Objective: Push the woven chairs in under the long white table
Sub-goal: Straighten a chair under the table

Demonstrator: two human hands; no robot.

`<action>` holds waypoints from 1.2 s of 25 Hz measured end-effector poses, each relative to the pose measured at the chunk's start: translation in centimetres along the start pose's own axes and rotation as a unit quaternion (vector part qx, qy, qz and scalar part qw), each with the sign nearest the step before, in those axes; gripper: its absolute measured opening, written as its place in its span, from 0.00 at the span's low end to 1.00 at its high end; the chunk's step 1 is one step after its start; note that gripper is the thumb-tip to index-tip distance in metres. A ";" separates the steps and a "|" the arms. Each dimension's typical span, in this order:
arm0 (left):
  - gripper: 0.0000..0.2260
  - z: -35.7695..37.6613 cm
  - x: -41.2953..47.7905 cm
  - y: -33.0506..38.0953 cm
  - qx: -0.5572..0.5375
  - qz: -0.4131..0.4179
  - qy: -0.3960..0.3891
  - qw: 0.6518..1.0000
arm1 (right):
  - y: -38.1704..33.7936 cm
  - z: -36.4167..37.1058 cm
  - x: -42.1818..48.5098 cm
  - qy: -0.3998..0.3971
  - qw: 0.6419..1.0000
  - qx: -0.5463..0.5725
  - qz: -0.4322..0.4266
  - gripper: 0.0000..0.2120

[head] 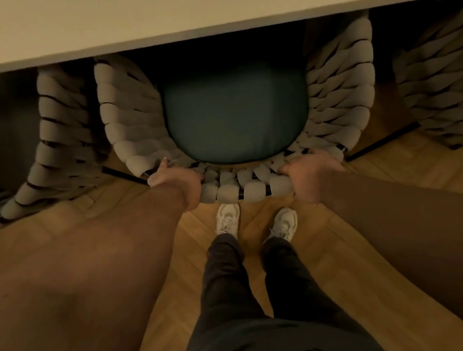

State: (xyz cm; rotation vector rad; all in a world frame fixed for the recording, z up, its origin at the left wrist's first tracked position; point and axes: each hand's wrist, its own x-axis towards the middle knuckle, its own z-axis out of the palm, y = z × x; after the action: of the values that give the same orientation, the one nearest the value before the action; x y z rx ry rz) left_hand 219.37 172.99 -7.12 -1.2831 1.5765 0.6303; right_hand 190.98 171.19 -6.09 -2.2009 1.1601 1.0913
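The left grip [177, 182] and right grip [312, 175] clamp the curved back rim of a woven chair [129, 115], equally near. Its seat lies straight ahead, front tucked under the counter [203, 3] near edge, between two neighbouring chairs [58, 132].

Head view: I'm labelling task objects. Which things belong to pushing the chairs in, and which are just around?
Job: middle woven chair, left hand, right hand, white table, left chair, right chair.
Just around: wooden floor, white shoes.
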 end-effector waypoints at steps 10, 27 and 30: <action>0.24 -1.0 -4.0 1.7 -0.033 0.036 0.076 0.996 | -0.5 1.4 -0.4 0.014 0.999 0.000 0.042 0.21; 0.31 -1.7 -2.3 7.4 -0.012 0.086 0.101 0.991 | 4.6 5.5 -3.9 0.001 0.997 0.027 0.069 0.20; 0.30 -2.7 -1.7 7.8 -0.015 0.086 0.107 0.990 | 5.8 5.2 -3.6 0.004 0.997 0.024 0.075 0.20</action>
State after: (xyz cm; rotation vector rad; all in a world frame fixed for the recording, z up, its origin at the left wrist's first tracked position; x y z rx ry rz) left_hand 211.10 173.88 -5.95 -1.2802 1.8757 0.6411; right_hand 182.58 173.19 -6.38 -2.1124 1.3585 1.1015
